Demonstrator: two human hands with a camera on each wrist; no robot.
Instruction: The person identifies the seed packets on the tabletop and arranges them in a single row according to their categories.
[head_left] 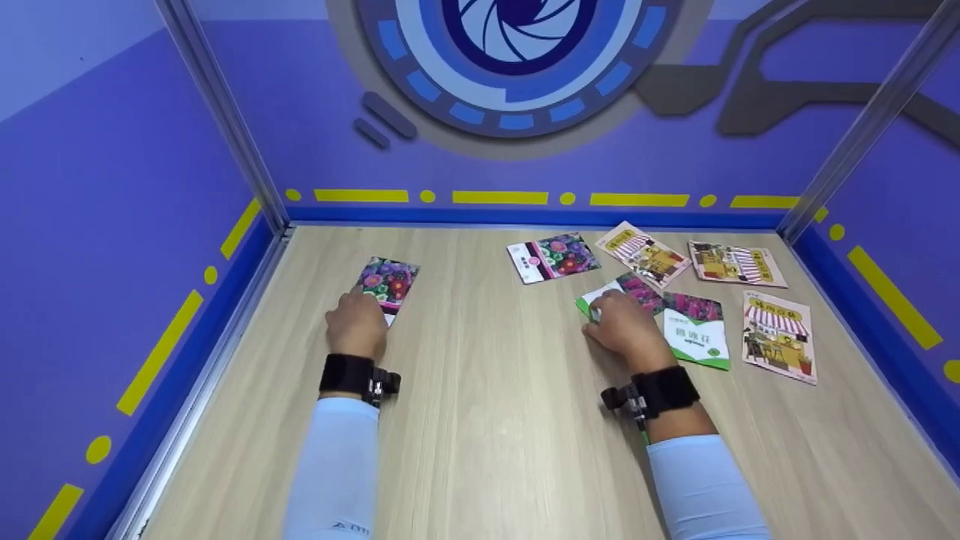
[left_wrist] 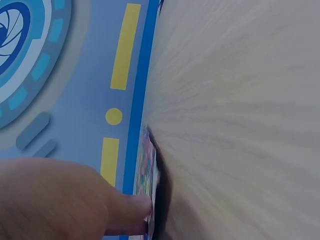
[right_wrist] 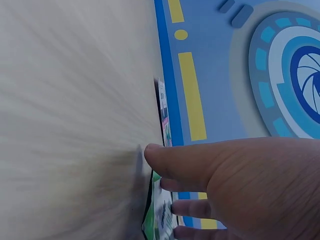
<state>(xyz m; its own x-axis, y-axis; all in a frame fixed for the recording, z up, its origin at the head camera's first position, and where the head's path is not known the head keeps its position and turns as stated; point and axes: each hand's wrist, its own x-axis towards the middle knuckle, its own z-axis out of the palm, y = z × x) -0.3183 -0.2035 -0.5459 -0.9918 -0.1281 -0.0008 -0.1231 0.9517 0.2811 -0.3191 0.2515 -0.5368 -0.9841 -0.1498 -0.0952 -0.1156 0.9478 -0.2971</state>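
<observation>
In the head view, my left hand (head_left: 357,324) is at a seed packet with a colourful flower photo (head_left: 390,283), apart from the others on the left of the table. The left wrist view has the thumb against this thin packet (left_wrist: 146,172), pinching it near its edge. On the right side, my right hand (head_left: 626,326) reaches over a green-and-white packet with pink flowers (head_left: 639,292), covering part of it. The right wrist view has the fingers (right_wrist: 187,206) extended along that packet (right_wrist: 162,212), thumb spread apart from them. A matching green-and-white packet (head_left: 695,334) lies just right of this hand.
Another colourful flower packet (head_left: 559,257) lies farther back. Three packets with striped awnings lie at the right: one at the back (head_left: 645,253), one in the far corner (head_left: 739,264), one nearer (head_left: 778,337). Purple panels (head_left: 480,169) enclose the wooden table (head_left: 487,420).
</observation>
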